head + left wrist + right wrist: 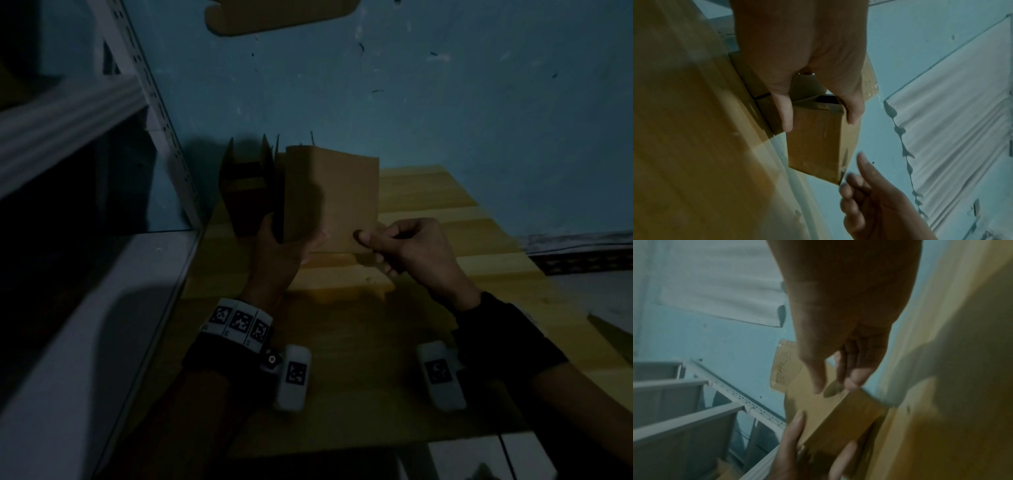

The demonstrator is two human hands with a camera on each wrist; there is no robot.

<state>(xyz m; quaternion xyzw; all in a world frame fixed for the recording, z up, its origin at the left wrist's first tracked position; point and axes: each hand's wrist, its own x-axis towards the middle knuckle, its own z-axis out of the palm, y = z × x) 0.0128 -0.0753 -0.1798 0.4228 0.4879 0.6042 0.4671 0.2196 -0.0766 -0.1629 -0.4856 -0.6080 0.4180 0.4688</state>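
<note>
I count one box (339,198), two hands and one table (445,212). The box is plain brown cardboard, matte and rectangular with sharp folded edges. Its flaps (246,192) stand open on the side away from the right fingertips.

The left hand (277,253) grips the box from below. Its thumb (786,116) is curled onto one face and its fingers (854,112) wrap the opposite edge, so the box sits between them, lifted just above the table.

The right hand (418,246) is at the box's lower corner, on the far side from the left fingers. Its fingers (854,379) are curled, their tips at the cardboard edge, and the thumb (816,379) lies over the flat face. I cannot tell whether they actually pinch it.

The table under both hands is smooth yellow wood in striped planks. Beyond the left fingers stands one pale metal rack (68,113) with a perforated upright. One more cardboard piece (281,13), round-cornered, is on the blue wall (479,102) past the fingertips.
</note>
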